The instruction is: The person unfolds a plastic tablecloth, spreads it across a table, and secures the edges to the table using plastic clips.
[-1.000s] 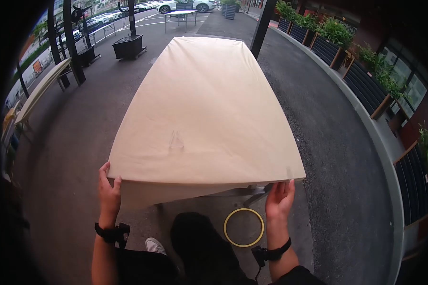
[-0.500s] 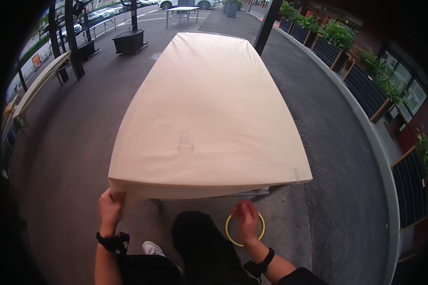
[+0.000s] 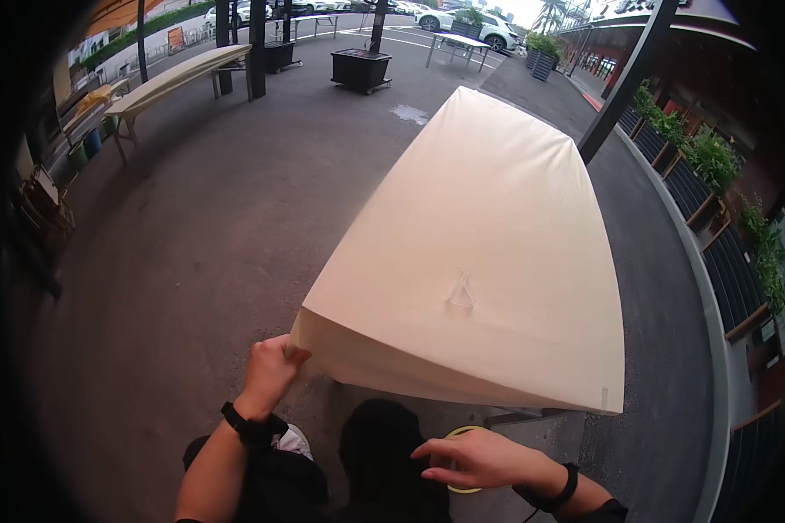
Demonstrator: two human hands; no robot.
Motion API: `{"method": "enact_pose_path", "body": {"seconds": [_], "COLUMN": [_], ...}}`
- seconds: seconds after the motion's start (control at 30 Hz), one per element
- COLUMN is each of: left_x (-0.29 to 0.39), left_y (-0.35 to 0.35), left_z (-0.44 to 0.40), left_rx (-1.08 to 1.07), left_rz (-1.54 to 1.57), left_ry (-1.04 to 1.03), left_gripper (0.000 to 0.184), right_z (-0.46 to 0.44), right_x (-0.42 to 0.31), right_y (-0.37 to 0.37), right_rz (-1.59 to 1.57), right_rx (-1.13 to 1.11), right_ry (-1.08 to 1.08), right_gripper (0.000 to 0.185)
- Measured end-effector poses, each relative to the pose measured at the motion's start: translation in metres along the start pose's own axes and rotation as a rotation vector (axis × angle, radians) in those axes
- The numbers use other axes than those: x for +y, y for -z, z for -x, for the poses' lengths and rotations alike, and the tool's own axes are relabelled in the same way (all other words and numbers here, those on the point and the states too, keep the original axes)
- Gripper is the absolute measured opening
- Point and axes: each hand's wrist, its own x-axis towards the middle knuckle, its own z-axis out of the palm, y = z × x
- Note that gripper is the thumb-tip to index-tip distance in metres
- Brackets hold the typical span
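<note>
A cream tablecloth point(image 3: 480, 218) covers the long table in front of me, and its near edge hangs down over the side. At the near left corner my left hand point(image 3: 272, 373) is closed on the hanging cloth, thumb against the fold. My right hand point(image 3: 478, 458) is held below the near edge, apart from the cloth, with fingers loosely bent, apart and holding nothing. A clear tape-like triangle point(image 3: 462, 296) shows on the cloth's top. At the near right corner is a short tape strip point(image 3: 604, 399).
A yellow ring point(image 3: 464, 431) lies on the ground, partly hidden by my right hand. To the left stands another cloth-covered table point(image 3: 179, 78). A black wheeled planter base point(image 3: 360, 70) is farther off. Planter boxes point(image 3: 735, 266) line the right kerb, and a dark post point(image 3: 628, 83) rises beside the table.
My view has turned left, so the table appears farther right and tilted. My right hand has swung to point leftward. My left hand keeps hold of the cloth corner.
</note>
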Motion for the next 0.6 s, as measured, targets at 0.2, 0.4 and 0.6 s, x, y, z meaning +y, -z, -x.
{"method": "enact_pose_path", "body": {"seconds": [0.2,0.4,0.6], "left_x": [0.005,0.0,0.014], "left_y": [-0.003,-0.042,-0.067], "left_z": [0.003,0.007,0.02], "left_rx": [-0.013,0.054,0.107], "left_rz": [-0.031,0.139,0.102], "left_ry": [0.039,0.112,0.152], "left_gripper": [0.017,0.022,0.028], "right_z": [-0.107,-0.181,-0.202], "right_x": [-0.002,-0.004,0.029], "right_y": [-0.055,-0.066,-0.064], "right_rz": [0.011,0.133,-0.054], "right_rx": [0.729,1.023,1.119], "right_ry": [0.042,0.089,0.177], "right_gripper": [0.038,0.062,0.052]}}
